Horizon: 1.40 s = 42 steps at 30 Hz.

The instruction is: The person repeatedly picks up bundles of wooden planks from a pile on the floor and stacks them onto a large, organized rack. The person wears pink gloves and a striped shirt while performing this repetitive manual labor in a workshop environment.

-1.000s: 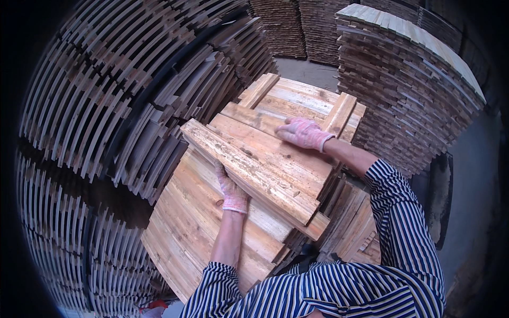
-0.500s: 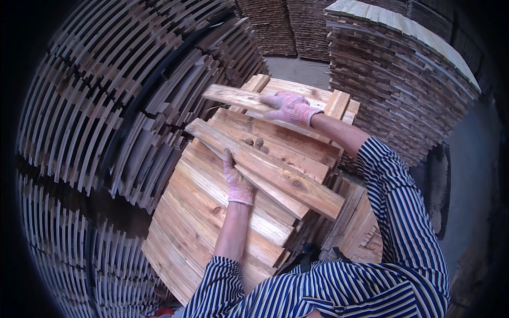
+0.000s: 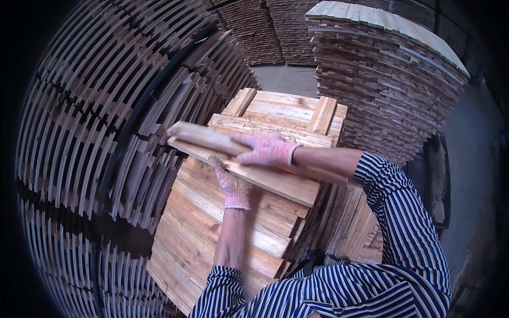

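Observation:
My left hand (image 3: pixel 233 187), in a pink and white knitted glove, is closed at the near edge of a long wooden board (image 3: pixel 281 184) that lies aslant over a stack of boards. Its lower fingers are hidden beneath the wood. In a matching glove, my right hand (image 3: pixel 269 149) reaches across from the right, closed on another wooden board (image 3: pixel 204 139), blurred by motion. This second board lies over the first, nearly parallel to it, and partly covers it. Under both hands spreads the stack of planed boards (image 3: pixel 196 212), laid side by side.
Two short crosspieces, a left one (image 3: pixel 240 102) and a right one (image 3: pixel 322 115), lie on the stack's far part. Tall rows of stacked slats (image 3: pixel 69 122) stand close on my left. A high lumber pile (image 3: pixel 366 74) rises at the far right, beside grey floor (image 3: pixel 286 78).
My right hand has drawn its board nearer to me, from the far side of the stack onto my left hand's board. The left hand has shifted slightly. The view has moved a little.

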Motion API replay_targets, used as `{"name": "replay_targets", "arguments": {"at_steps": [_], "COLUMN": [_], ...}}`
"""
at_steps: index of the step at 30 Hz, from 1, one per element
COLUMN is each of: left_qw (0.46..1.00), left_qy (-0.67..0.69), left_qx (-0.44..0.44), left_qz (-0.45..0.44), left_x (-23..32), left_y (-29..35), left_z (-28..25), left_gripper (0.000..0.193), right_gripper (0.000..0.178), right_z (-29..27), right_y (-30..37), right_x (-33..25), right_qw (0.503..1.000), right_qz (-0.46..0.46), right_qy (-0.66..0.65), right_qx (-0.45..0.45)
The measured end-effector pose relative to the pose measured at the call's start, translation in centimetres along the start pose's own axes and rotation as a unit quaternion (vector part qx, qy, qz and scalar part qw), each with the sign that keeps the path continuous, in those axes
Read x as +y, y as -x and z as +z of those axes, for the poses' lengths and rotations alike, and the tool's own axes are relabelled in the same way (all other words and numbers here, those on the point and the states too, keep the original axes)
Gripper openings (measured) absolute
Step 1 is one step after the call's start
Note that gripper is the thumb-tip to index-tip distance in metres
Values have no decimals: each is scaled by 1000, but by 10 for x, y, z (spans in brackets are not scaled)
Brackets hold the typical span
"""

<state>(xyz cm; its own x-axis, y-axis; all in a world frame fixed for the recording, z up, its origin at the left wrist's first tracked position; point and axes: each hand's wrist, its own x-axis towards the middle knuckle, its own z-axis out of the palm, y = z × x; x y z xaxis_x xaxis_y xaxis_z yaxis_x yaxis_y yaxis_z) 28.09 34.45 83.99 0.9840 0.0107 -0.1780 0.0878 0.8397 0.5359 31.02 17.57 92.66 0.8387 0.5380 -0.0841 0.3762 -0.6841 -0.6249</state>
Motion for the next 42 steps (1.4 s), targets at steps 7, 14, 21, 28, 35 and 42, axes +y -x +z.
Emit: {"name": "replay_targets", "arguments": {"at_steps": [7, 14, 21, 28, 35, 42], "left_qw": [990, 1000, 830, 315, 339, 374], "left_qy": [127, 3, -538, -927, -913, -888], "left_qx": [-10, -20, -132, -166, -169, -180], "left_qz": [-60, -19, 68, 118, 149, 198], "left_x": [-24, -25, -11, -52, -46, -63], "left_y": [-17, -10, -25, -13, -13, -25], "left_z": [2, 7, 4, 42, 41, 15], "left_gripper": [82, 87, 100, 117, 114, 101], "right_gripper": [68, 61, 98, 79, 54, 45], "right_z": [-59, -16, 3, -104, -52, -47], "right_y": [-83, -73, -3, -58, -90, -71], "right_x": [138, 76, 0, 135, 207, 253], "right_qw": [988, 988, 998, 969, 980, 908], "right_qz": [40, 86, -8, 65, 122, -55], "right_qy": [95, 121, -21, 150, 103, -208], "right_qx": [116, 30, -66, 184, 116, 360]}}
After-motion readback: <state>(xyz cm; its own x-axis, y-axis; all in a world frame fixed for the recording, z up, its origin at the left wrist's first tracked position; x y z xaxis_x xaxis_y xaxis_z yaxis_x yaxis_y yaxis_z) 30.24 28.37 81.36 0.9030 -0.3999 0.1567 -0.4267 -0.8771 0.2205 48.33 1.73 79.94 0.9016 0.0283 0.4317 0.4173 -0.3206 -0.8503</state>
